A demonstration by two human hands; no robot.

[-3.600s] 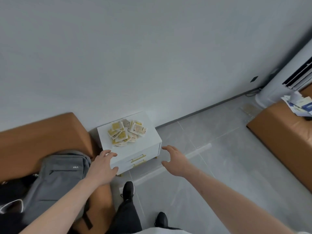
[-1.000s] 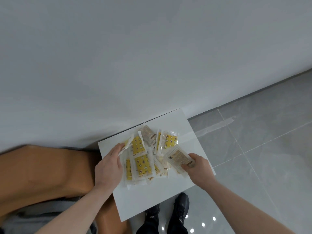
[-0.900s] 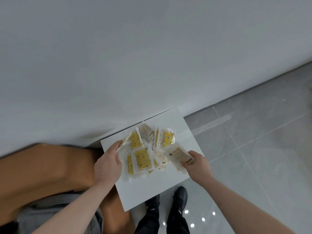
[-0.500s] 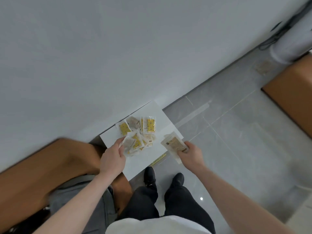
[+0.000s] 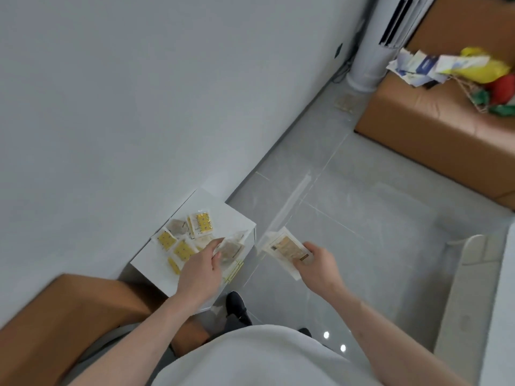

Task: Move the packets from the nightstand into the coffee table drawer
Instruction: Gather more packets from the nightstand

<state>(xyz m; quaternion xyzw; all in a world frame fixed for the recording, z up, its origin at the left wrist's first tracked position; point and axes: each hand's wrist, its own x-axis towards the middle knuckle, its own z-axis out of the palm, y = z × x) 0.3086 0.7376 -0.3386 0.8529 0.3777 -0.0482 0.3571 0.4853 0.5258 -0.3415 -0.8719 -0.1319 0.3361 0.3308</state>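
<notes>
The person stands over the white nightstand [image 5: 231,218], which sits against the wall beside a tan sofa [image 5: 69,307]. Their left hand [image 5: 202,270] pinches a brownish packet [image 5: 230,250] at the nightstand's front edge, while the right hand [image 5: 317,264] grips a small stack of packets [image 5: 284,247] out over the grey floor. The remaining yellow packets [image 5: 192,235] lie scattered on the nightstand top.
</notes>
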